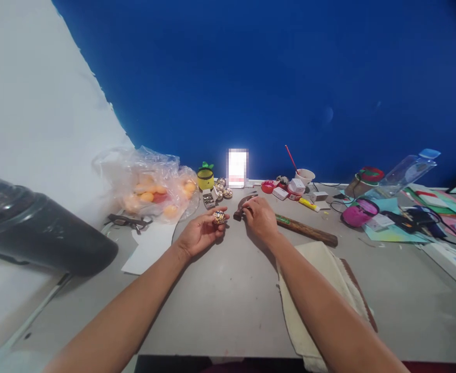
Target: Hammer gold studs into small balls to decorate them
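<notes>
A small round ball studded with shiny pieces (219, 217) is held in the fingers of my left hand (201, 233), palm turned up. My right hand (261, 217) is closed at the head of a hammer (305, 230); whether it grips the metal or something small beside it is hidden. The hammer's wooden handle lies to the right on the grey table (228, 295). Just beyond my left hand stands a small open box of shiny pieces (208, 199), with several similar studded balls (227, 193) beside it.
Orange items in a clear bag (150, 191) and a dark cylinder (49, 228) are left. A lit phone (237, 168) stands by the wall. A folded cloth (313, 280) lies under my right forearm. Rightward are a white cup (305, 176), pink pouch (360, 213), plastic bottle (410, 168) and power strip (453, 264).
</notes>
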`<state>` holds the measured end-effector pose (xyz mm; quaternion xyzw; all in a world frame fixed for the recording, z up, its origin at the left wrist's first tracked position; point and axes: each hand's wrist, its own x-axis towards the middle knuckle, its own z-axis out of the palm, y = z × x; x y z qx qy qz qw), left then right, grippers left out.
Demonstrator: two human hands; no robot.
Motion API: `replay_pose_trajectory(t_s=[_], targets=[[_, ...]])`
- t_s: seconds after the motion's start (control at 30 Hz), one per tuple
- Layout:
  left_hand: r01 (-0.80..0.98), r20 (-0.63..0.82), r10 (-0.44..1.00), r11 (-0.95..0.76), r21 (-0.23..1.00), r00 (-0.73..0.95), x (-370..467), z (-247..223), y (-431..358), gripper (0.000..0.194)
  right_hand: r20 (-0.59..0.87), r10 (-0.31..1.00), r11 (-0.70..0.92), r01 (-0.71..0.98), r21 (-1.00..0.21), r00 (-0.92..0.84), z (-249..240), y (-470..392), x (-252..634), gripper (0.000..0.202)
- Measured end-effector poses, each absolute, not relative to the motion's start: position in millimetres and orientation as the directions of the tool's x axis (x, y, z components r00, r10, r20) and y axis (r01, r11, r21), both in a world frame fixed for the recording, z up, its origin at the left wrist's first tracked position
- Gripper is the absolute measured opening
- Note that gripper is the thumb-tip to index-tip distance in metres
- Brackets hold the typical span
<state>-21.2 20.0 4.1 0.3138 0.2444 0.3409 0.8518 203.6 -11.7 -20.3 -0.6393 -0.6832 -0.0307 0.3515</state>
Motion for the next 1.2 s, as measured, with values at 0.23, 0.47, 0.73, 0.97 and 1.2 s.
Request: replay_pose_trajectory(t_s=[0.23,0.47,0.73,0.97,1.2], targets=[[-0.373,-0.153,0.701,0.536,0.757,0.696,-20.4,2.8,16.1,0.028,0.443,0.896,0.17,0.89,-0.423,0.04,-23.4,-8.8,201.5,0.016],[-0.388,-0.133,0.822,0.396,0.832,0.554,-17.5,1.5,17.4,0.025,0.343,0.938,0.1,0.916,-0.388,0.043,-15.2,-11.9,196.3,0.018],[-0.321,-0.134,0.975,0.186,0.929,0.177,-23.5,2.6,36.8,0.028,0.296,0.953,0.053,0.93,-0.365,0.061,-10.7,-9.7,194.4,0.022],[-0.02,-0.024,1.0,0.024,1.0,0.006,-35.1,16.9,52.5,0.031,0.306,0.951,0.073,0.927,-0.368,0.047,-10.6,-10.4,195.8,0.021],[0.794,0.208,0.921,-0.389,0.468,0.329,-27.1,40.5,99.2,0.021,0.291,0.955,0.056,0.93,-0.363,0.057,-6.9,-6.5,197.0,0.021]])
